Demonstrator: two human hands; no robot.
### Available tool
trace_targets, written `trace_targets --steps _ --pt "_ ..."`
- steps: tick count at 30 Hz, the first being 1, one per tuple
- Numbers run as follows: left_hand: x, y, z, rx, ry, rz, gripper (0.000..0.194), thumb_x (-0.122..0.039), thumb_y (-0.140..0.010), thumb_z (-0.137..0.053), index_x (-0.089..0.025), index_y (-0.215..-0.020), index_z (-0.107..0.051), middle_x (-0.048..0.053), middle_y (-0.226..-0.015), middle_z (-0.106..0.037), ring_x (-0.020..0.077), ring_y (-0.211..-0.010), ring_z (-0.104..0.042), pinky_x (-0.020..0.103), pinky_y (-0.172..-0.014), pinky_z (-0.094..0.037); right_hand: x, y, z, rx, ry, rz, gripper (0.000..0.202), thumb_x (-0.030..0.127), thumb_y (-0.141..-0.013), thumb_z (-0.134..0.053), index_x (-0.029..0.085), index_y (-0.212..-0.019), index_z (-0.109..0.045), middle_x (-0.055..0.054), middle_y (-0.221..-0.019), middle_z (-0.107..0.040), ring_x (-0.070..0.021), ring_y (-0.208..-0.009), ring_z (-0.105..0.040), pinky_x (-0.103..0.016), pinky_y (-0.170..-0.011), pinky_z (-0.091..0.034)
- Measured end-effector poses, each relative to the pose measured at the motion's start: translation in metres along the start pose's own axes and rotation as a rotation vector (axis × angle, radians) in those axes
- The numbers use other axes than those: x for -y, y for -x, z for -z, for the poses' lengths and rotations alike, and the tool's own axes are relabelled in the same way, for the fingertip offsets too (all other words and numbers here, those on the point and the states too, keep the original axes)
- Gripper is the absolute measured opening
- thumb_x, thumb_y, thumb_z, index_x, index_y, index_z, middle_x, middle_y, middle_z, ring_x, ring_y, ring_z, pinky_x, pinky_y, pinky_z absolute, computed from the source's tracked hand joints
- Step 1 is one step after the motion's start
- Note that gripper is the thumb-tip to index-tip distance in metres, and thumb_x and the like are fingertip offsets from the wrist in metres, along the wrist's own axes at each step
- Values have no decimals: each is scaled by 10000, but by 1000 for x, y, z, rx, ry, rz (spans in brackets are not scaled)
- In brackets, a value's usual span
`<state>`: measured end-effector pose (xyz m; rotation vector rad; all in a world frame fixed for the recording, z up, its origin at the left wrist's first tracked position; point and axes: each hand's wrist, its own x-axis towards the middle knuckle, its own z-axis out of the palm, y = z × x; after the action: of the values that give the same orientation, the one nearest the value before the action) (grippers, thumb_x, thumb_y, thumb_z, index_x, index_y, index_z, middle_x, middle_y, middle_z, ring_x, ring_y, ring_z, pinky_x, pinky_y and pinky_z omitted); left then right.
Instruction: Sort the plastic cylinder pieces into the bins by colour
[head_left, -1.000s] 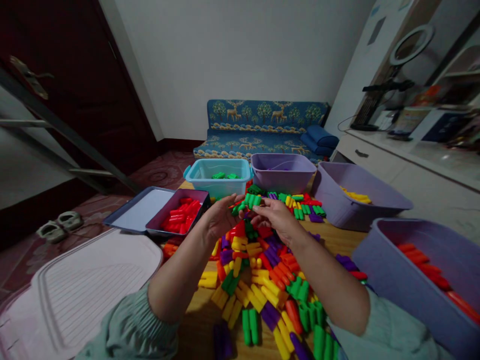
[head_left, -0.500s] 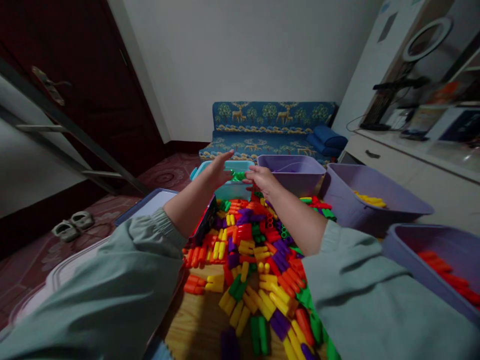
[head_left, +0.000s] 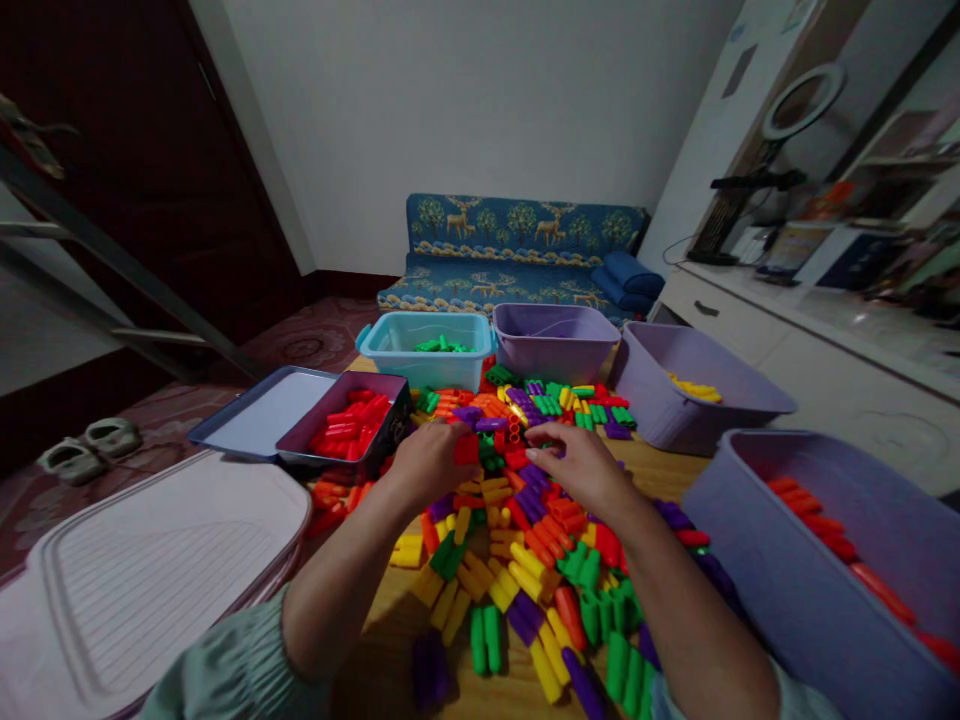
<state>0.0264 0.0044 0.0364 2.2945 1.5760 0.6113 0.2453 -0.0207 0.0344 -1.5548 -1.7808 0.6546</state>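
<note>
The left hand [head_left: 431,462] curls its fingers round a smooth, glossy red piece [head_left: 466,448] above the pile [head_left: 525,500]. The right hand [head_left: 576,466] is loosely open over the pile, thumb and forefinger parted, apart from the left.

The pile's plastic pieces, mostly rounded tubes joined side by side, spread over the wood-grained table [head_left: 375,640]. Green pieces lie in the glossy blue tub [head_left: 427,368], red ones in the hinged box [head_left: 375,460] beside the ribbed, pale lid [head_left: 165,570]. Tapered purple bins [head_left: 555,355] stand behind and at right.
</note>
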Motion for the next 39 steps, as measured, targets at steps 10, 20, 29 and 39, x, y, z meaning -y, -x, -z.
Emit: trace_targets --steps 10,20,29,39 --pt "-4 -14 -30 -196 430 46 40 -239 -685 -695 -215 -706 -671 47 -684 -619 224 -768 -592 276 -709 -423 -17 1 1 -112 -131 -26 247 280 -756 -635 197 -980 -696 -61 -970 -726 -197 -850 -675 -337 -779 -525" --pt "-8 -29 -53 -114 1430 331 539 -391 -619 -778 -153 -1060 -578 -5 -666 -640 115 -501 -584 224 -486 -493 -14 -1 -24 -7 216 255 628 64 -712 -508 167 -1331 -492 -85 -1403 -481 -202 -1295 -416 -381 -1105 -322" --pt "1 -27 -57 -191 1443 321 516 -393 -620 -779 -158 -1041 -596 -18 -664 -629 101 -511 -577 217 -503 -509 -3 1 -28 74 536 284 417 130 -798 -513 248 -1183 -620 -56 -1349 -498 -232 -1200 -441 -398 -1033 -358" --pt "4 -26 -59 -183 1456 291 504 -388 -628 -781 -155 -1033 -591 -10 -699 -645 96 -515 -577 220 -517 -517 -3 4 -39 65 611 320 415 114 -781 -509 228 -1169 -603 -91 -1364 -456 -254 -1232 -392 -395 -1006 -370"
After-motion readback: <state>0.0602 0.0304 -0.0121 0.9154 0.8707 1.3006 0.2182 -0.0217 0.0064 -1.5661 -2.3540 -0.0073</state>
